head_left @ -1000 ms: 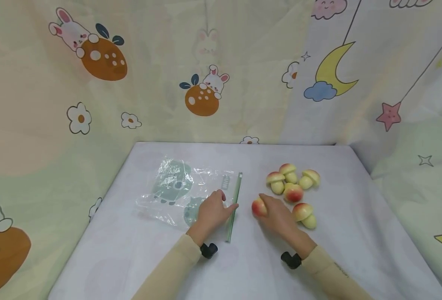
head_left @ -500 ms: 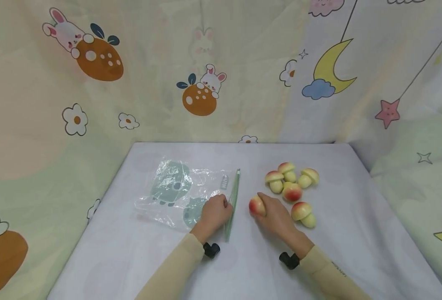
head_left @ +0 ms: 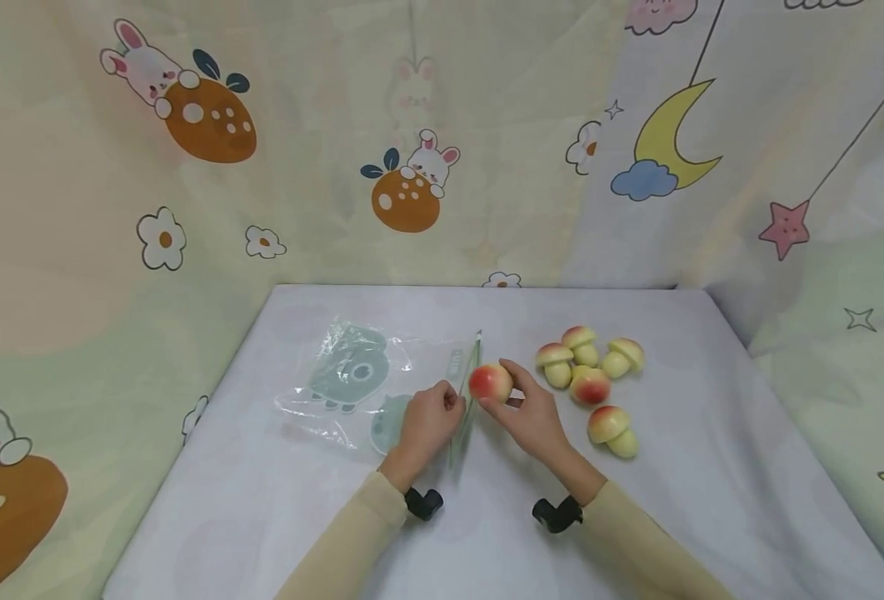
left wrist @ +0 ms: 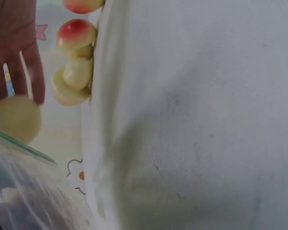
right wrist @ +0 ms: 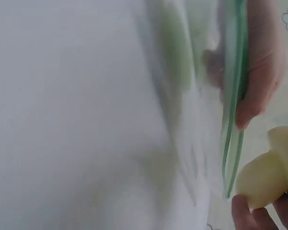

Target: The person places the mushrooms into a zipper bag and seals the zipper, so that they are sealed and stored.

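Observation:
A clear zip bag (head_left: 404, 354) with green animal prints lies on the white table. My left hand (head_left: 428, 425) pinches its green zip edge (right wrist: 236, 81) near the middle, and the mouth stands slightly parted in the right wrist view. My right hand (head_left: 537, 423) holds a toy mushroom (head_left: 490, 382) between thumb and fingers, its red-yellow cap turned toward the head camera. It is raised just right of the bag's mouth. In the left wrist view the pale mushroom (left wrist: 20, 117) shows beyond the bag's green edge, with the right hand's fingers (left wrist: 32, 76) above it.
Several more toy mushrooms (head_left: 590, 387) form a group at the right of the table (head_left: 681, 517). One mushroom (head_left: 612, 429) lies apart, nearer the front. A patterned cloth (head_left: 501, 200) hangs behind and along both sides.
My left thumb and fingers have closed on the bag's zip edge, and the mouth has parted a little. My right hand has lifted the toy mushroom and carried it left toward the bag.

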`<state>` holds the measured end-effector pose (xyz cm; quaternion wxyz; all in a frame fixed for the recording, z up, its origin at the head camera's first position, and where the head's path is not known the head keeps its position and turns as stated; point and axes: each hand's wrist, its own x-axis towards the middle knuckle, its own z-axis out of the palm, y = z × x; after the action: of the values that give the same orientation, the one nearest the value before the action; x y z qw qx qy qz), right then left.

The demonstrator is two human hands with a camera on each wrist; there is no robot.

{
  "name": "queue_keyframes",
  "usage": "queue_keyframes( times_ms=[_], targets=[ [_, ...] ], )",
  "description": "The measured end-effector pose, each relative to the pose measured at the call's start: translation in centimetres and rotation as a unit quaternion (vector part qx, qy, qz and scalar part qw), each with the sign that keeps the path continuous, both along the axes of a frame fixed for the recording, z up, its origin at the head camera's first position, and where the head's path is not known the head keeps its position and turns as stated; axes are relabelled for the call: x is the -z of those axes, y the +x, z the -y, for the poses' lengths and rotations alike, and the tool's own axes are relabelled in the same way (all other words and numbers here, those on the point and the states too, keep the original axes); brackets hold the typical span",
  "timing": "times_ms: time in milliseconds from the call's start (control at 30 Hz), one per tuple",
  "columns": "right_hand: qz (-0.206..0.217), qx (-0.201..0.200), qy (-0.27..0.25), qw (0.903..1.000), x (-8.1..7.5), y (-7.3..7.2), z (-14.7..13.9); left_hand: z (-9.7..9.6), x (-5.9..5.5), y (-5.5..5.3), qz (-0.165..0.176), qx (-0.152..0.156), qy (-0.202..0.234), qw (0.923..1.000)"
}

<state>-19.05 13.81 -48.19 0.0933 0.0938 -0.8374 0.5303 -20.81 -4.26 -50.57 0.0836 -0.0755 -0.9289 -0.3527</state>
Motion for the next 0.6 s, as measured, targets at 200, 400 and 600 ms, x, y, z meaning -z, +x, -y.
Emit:
queue_keyframes(
  times_ms=[200,400,600],
  targets=[
    [0.047,-0.014,-0.093,0.9945,0.2,-0.8,1.6,0.0,0.1,0.2,-0.019,0.000,0.037,0.9991],
    [0.063,-0.001,-0.079,0.9949,1.2,-0.9,2.2,0.4,-0.8,0.3,-0.018,-0.027,0.098,0.9947],
    [0.055,0.005,-0.049,0.9973,2.1,-0.9,2.2,0.5,-1.5,0.5,-0.029,-0.034,0.135,0.9899]
  ],
)
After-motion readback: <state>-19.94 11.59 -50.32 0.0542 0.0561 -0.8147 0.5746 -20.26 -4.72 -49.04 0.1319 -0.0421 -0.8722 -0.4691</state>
